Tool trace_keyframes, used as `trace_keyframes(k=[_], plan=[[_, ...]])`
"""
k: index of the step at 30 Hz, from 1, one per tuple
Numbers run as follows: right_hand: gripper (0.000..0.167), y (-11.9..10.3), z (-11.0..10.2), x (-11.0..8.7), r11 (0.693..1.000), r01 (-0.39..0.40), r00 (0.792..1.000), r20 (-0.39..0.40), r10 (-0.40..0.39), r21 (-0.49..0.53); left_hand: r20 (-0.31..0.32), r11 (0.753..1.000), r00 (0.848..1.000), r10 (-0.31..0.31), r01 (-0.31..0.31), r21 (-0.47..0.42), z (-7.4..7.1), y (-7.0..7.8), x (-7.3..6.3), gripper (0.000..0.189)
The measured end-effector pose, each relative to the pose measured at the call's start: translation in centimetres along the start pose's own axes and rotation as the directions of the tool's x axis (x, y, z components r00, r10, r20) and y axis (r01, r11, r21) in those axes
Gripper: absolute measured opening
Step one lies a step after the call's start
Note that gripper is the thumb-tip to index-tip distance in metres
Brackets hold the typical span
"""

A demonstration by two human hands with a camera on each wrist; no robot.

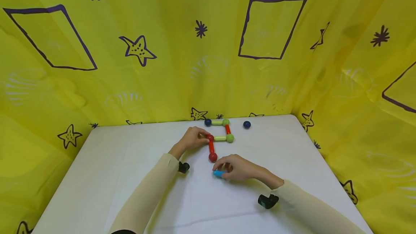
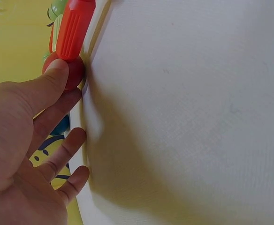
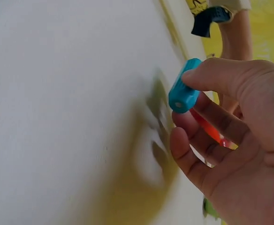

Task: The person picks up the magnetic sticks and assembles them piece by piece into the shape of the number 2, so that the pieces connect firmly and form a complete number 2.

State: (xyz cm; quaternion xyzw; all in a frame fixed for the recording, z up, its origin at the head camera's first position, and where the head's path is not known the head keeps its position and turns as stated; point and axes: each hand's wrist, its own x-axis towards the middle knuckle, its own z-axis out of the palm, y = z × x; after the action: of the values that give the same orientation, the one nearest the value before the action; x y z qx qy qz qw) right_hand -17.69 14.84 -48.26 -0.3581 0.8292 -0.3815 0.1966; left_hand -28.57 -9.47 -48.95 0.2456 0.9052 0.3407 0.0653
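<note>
My left hand [image 1: 194, 138] pinches a red ball [image 2: 76, 72] between thumb and index finger, its other fingers spread loosely. That ball is the corner of a joined chain lying on the table. From it a red rod [image 1: 211, 147] runs toward me to a second red ball [image 1: 212, 157], and a pale green rod [image 1: 220, 138] runs right to a green ball [image 1: 230, 138]. Beyond, another red rod [image 1: 227, 129] leads to a second green ball [image 1: 225, 122]. My right hand [image 1: 238, 168] pinches a short blue rod [image 3: 184, 89] near the closer red ball.
A farther pale green rod [image 1: 216, 122] ends in a dark blue ball [image 1: 208, 122] by the table's back edge. One loose dark blue ball [image 1: 247, 125] lies to the right. A yellow patterned curtain [image 1: 169, 82] surrounds the white table [image 1: 113, 161] at the back and sides.
</note>
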Motion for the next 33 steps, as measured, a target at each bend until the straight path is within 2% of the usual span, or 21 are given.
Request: trace_keyframes(k=[4, 10, 15, 20, 24, 33], plan=[[0.027, 0.6, -1.0, -0.8, 0.997, -0.057, 0.994, -0.090, 0.061, 0.047, 0.006, 1.000, 1.000, -0.012, 0.012, 0.002, 0.0, 0.1, 0.0, 0.024], [0.028, 1.6, -2.6, -1.7, 0.990, -0.080, 0.975, -0.196, 0.102, 0.118, 0.015, 1.000, 1.000, -0.028, 0.028, 0.002, -0.1, 0.1, 0.0, 0.024], [0.028, 2.0, -3.6, -2.1, 0.981, -0.096, 0.964, -0.230, 0.134, 0.169, 0.026, 0.999, 0.999, -0.045, 0.045, -0.005, 0.0, 0.0, 0.0, 0.025], [0.028, 2.1, -4.0, -2.3, 0.978, -0.099, 0.962, -0.235, 0.142, 0.185, 0.029, 0.998, 0.998, -0.051, 0.052, -0.017, 0.0, 0.1, -0.1, 0.025], [0.027, 2.2, -4.1, -2.2, 0.982, -0.098, 0.963, -0.233, 0.134, 0.162, 0.029, 0.998, 0.998, -0.053, 0.054, -0.021, -0.1, 0.2, -0.1, 0.025], [0.024, 2.4, -4.9, -1.6, 0.999, -0.049, 0.971, -0.234, 0.052, 0.019, 0.031, 0.999, 0.998, -0.048, 0.048, -0.020, -0.1, 0.1, -0.1, 0.026]])
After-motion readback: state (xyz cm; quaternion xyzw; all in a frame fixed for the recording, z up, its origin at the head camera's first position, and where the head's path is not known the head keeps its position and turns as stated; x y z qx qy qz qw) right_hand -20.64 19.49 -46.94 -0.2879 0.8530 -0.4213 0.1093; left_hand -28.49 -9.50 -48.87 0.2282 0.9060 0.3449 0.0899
